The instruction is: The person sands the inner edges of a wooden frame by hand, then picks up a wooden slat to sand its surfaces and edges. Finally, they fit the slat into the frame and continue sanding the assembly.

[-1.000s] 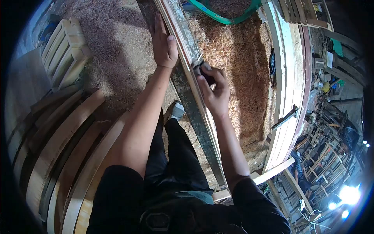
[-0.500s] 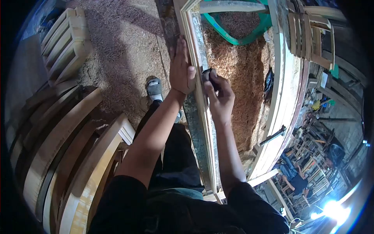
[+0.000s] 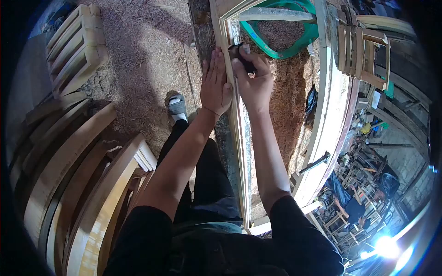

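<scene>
A long wooden frame piece (image 3: 240, 138) with a grooved edge runs away from my body. Flat against its left side lies my left hand (image 3: 216, 87), fingers stretched forward and nothing in its grasp. My right hand (image 3: 253, 83) is closed around a small dark object (image 3: 248, 62) and presses it to the right side of the same piece. The object is mostly covered by my fingers, so its kind cannot be made out.
Curved wooden parts (image 3: 69, 156) stand stacked at the left, below a slatted wooden piece (image 3: 78, 50). A green ring-like object (image 3: 264, 46) lies beyond my right hand. A metal clamp (image 3: 315, 163) sits on the right beam (image 3: 322, 115). Another person (image 3: 353, 209) is at lower right.
My right hand has slid forward along the frame piece with the dark object. My left hand stays against the left side, its fingers a little more spread.
</scene>
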`<state>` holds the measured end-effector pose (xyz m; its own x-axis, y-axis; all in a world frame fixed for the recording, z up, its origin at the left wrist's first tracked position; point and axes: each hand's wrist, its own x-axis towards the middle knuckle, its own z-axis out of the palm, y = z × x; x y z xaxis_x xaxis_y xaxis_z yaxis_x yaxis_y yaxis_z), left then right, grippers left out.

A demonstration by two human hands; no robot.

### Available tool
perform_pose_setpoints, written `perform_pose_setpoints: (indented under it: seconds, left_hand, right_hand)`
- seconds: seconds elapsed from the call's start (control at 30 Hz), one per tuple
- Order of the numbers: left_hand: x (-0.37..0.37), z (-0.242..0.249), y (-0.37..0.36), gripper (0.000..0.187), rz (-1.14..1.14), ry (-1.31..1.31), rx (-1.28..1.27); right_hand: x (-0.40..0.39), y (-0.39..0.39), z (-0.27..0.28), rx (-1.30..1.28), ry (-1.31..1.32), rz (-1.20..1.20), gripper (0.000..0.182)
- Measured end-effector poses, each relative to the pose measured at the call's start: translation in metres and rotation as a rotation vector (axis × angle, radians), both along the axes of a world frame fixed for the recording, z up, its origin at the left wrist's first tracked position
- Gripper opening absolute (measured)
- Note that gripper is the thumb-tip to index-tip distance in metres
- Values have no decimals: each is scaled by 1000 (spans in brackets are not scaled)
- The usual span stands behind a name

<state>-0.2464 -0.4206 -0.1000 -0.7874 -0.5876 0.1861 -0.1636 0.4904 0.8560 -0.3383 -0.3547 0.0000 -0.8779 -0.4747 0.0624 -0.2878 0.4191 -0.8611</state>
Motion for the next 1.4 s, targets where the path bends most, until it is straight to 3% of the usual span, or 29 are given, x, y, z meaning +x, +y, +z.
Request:
perform_pose_setpoints:
  seconds: [0.03,0.1,0.17,0.37,0.5,0.57,0.63,0.7,0.87,1.07,1.1,1.2,1.3,1.4]
  left_hand:
    - [0,1,0,90,1,6,0]
    - [0,-1,0,88,4,-9,-6]
    - [1,-8,0,86,4,25,-22]
    - [-2,-3,-1,85,14,34,-11]
    - [1,-6,0,83,19,87,-14]
    - [0,-8,0,82,23,96,-24]
    - [0,-8,0,81,17,50,-32]
    - [1,-7,1,81,15,54,-20]
    - [1,-11,1,82,10,85,-12]
    - [1,-11,1,82,-5,75,-4]
    - [3,-12,3,82,-4,69,-5]
    - [0,-10,2,82,6,60,-12]
    - [1,-5,1,82,-3,71,19]
    - [-1,-9,0,83,3,59,-6]
  right_hand:
    - [-1,-3,5,-8,34,18,25]
    - [24,29,9,117,-181,-47,25]
    - [46,65,-16,-43,-260,-112,26]
    - [7,17,-9,-96,-487,-117,28]
    - [41,68,-9,202,-150,-13,34]
    - [49,65,-5,53,-206,-92,26]
    - [23,45,-5,114,-93,-31,25]
    - [-2,20,-17,-83,-218,-38,23]
    - [41,78,-2,138,-243,-10,22]
    - [7,39,-11,85,-174,27,29]
    - [9,33,-11,-21,-178,4,29]
    - [38,73,4,234,-154,22,28]
    - [60,92,-4,118,-163,-35,26]
    - [20,47,4,134,-130,8,24]
